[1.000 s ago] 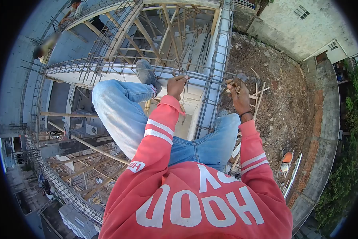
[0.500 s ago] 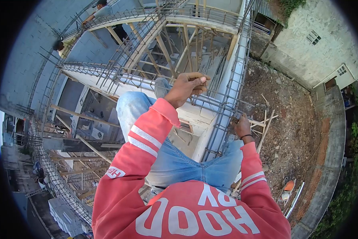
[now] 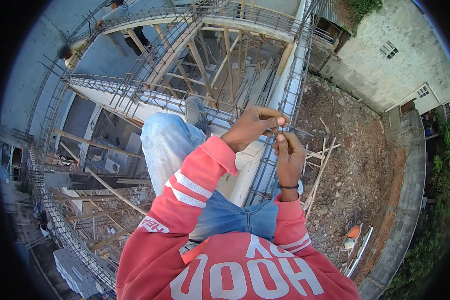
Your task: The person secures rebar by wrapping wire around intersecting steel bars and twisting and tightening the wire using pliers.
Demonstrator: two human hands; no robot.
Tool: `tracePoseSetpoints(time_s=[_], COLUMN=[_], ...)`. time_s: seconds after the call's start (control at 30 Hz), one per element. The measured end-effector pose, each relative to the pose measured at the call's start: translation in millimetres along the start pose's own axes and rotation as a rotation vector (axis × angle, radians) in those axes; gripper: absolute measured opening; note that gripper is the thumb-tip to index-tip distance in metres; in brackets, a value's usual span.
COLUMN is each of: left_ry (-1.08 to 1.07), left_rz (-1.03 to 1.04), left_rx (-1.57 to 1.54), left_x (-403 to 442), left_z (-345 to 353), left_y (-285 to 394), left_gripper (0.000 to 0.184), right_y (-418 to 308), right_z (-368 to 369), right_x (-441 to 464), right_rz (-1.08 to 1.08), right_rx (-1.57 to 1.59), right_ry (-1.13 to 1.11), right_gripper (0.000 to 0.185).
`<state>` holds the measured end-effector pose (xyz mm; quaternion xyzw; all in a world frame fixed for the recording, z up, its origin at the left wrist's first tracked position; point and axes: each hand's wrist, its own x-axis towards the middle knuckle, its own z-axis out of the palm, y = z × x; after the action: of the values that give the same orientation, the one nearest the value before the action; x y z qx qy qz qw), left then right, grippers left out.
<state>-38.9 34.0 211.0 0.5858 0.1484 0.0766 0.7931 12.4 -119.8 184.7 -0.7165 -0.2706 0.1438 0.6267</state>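
Observation:
My left hand [image 3: 255,127] is closed in a pinch, thumb against the fingers, above the rebar cage [image 3: 270,167] that lies along the white block wall [image 3: 247,170]. Just to its right, my right hand [image 3: 289,157] is also closed, its fingertips meeting those of the left. Something thin and dark seems to be between the fingertips, but it is too small to make out. My raised knee in blue jeans [image 3: 160,142] is left of the cage, and my shoe [image 3: 196,112] rests by the bars of the crossing wall.
Two other people, one in a grey shirt [image 3: 116,14] and one lower [image 3: 65,54], are at the far left wall. Wooden props [image 3: 197,57] stand in the room below. Right of the wall, the ground drops to rubble [image 3: 355,150] with a wheelbarrow [image 3: 352,235].
My left hand has lifted off the rebar and moved right. My right hand has come up and left to meet it. The view has shifted slightly.

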Motion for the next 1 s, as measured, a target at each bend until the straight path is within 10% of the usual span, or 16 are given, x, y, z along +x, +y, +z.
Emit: tracePoseSetpoints(time_s=[0.33, 1.0], left_ry=[0.227, -0.042], left_rz=[-0.071, 0.150], left_rx=[-0.002, 0.325], left_x=[-6.5, 8.1], left_z=[-1.9, 9.7], left_y=[0.9, -16.8], left_gripper=[0.037, 0.026], right_y=[8.1, 3.0], right_z=[3.3, -73.9], right_x=[-5.5, 2.3], right_rz=[-0.369, -0.096], right_rx=[-0.405, -0.187], right_ry=[0.173, 0.083], right_gripper=[0.011, 0.013])
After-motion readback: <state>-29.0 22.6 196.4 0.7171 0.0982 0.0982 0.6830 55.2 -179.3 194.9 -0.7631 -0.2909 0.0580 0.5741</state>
